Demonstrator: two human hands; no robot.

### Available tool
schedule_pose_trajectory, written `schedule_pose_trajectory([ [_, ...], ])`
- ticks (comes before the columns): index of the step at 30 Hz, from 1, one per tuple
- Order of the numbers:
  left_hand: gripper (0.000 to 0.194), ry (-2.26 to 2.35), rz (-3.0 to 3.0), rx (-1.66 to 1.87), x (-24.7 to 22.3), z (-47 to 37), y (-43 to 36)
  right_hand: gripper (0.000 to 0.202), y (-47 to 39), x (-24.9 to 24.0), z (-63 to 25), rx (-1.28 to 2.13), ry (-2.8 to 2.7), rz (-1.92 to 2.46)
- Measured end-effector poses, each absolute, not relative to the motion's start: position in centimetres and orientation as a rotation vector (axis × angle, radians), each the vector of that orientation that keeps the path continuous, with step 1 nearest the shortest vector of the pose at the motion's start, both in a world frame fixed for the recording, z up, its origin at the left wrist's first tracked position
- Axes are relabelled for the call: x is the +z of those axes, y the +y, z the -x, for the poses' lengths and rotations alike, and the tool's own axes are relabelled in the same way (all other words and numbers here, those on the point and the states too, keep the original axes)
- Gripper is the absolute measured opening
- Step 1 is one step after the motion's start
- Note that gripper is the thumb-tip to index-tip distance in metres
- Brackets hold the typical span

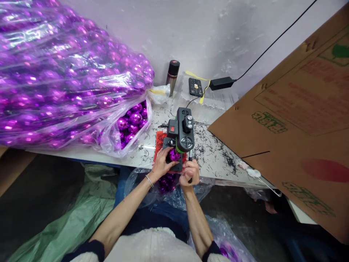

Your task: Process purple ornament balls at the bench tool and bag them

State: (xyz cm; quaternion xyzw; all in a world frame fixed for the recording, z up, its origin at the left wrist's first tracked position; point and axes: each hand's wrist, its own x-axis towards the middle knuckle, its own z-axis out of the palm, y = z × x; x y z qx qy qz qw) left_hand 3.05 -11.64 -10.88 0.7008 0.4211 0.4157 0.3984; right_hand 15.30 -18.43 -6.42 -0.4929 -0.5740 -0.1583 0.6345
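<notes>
A small black bench drill press [185, 129] with a red switch stands on a red mat [159, 141] near the table's front edge. Under its head sits a shiny purple ball [174, 155], faceted like a mirror ball. My left hand [163, 163] grips that ball from the left, thumb in front and fingers behind. My right hand [190, 172] is closed around the black-tipped lever handle [190, 158] at the machine's right side. The drill's tip is hidden behind the head and ball. More purple balls [167, 183] lie in clear plastic on my lap.
A huge clear bag [68, 80] of purple balls fills the left side, its mouth open toward the machine. A cardboard box [286, 123] leans in at right. Behind are a flask [172, 77], a phone [195, 87] and a power adapter [221, 83]. Black shavings litter the white table [201, 160].
</notes>
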Motion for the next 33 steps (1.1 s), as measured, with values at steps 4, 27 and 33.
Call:
schedule_pose_trajectory([
  [4, 0.066, 1.042, -1.699, 1.045, -10.3, -3.1, -11.4, 0.044, -18.9, -3.3, -15.4, -0.286, -1.286, 1.194],
  [27, 0.065, 1.130, -1.947, -0.540, -20.1, 6.6, -20.2, 0.049, -21.2, -4.1, -15.5, -0.105, -1.182, 1.248],
  [33, 0.031, 0.942, -1.989, -0.491, -18.6, 7.3, -20.8, 0.042, -28.6, -13.4, -15.1, 0.357, -1.743, 1.563],
])
